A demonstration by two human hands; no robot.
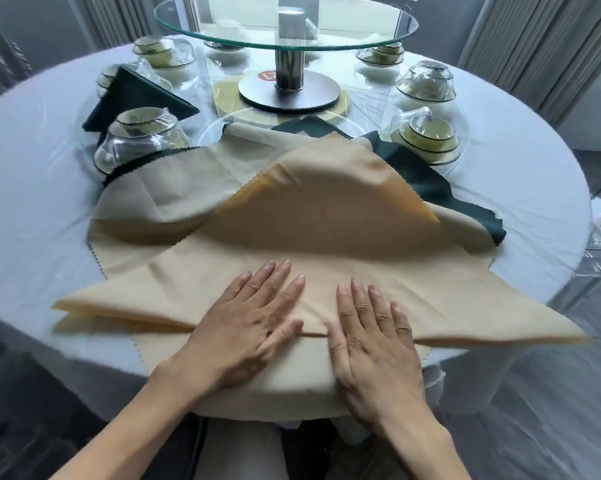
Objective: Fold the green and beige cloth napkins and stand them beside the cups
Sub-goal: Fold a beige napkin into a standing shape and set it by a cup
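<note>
Two hands lie flat, fingers straight, on a beige napkin (pixel 326 244) at the near edge of the round worktop (pixel 42 188): the left hand (pixel 247 327) and the right hand (pixel 371 341) press side by side along its near fold. The napkin's far part billows up in a hump. Beyond it lie more beige cloth and a green napkin (pixel 427 181) to the right, another green napkin (pixel 136 95) far left among wrapped cups (pixel 143 140). A glass turntable (pixel 285 26) stands at the far centre.

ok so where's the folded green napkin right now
In the head view it lies far left on the table: the folded green napkin sits between the wrapped cups, left of the glass turntable's base.
</note>
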